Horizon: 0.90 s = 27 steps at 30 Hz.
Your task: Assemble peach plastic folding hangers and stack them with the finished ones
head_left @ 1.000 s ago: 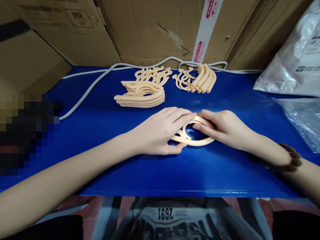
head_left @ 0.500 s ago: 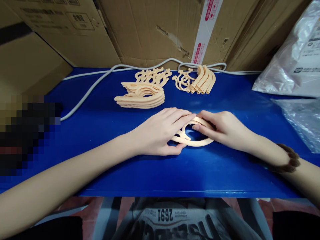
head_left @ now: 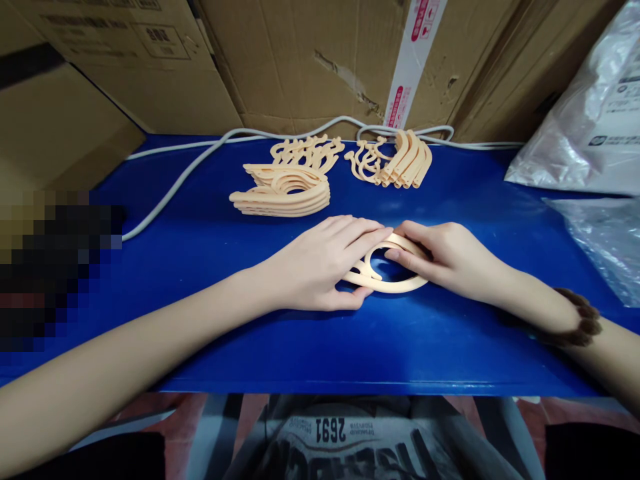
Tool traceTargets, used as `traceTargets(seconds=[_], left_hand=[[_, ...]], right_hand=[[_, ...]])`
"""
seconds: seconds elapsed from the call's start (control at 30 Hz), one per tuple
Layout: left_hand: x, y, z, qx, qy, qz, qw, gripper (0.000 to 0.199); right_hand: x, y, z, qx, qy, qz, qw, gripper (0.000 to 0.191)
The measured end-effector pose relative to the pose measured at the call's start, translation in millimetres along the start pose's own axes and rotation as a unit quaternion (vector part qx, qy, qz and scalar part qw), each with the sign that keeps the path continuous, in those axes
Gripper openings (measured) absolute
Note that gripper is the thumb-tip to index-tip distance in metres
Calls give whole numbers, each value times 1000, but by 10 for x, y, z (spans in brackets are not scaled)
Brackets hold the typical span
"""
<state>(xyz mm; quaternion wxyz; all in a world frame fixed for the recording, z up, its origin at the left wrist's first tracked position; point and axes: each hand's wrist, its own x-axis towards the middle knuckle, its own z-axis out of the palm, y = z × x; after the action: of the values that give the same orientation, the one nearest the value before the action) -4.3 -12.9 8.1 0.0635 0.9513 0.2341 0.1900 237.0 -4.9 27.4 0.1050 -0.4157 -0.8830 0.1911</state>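
Between my hands, low over the blue table, is a cream plastic folding hanger, folded into a loop with its curved hook inside. My left hand grips its left end, fingers over the top and thumb under the near edge. On the right end, my right hand is closed, with a finger reaching into the loop. Both hands partly hide the hanger's ends. Farther back lies a stack of folded hangers. Behind it is a pile of loose hooks. More hooks lie beside several curved hanger arms.
A white cable runs along the back and left of the table. Cardboard boxes stand behind. Clear plastic bags lie at the right. A pixelated dark patch covers the left edge.
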Motion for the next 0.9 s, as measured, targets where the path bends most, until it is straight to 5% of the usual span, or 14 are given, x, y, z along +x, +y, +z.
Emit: traceTargets(seconds=[0.9], left_hand=[[-14, 11, 39, 2, -50, -31, 998, 67]], right_hand=[[-3, -1, -5, -11, -4, 4, 1000, 37]])
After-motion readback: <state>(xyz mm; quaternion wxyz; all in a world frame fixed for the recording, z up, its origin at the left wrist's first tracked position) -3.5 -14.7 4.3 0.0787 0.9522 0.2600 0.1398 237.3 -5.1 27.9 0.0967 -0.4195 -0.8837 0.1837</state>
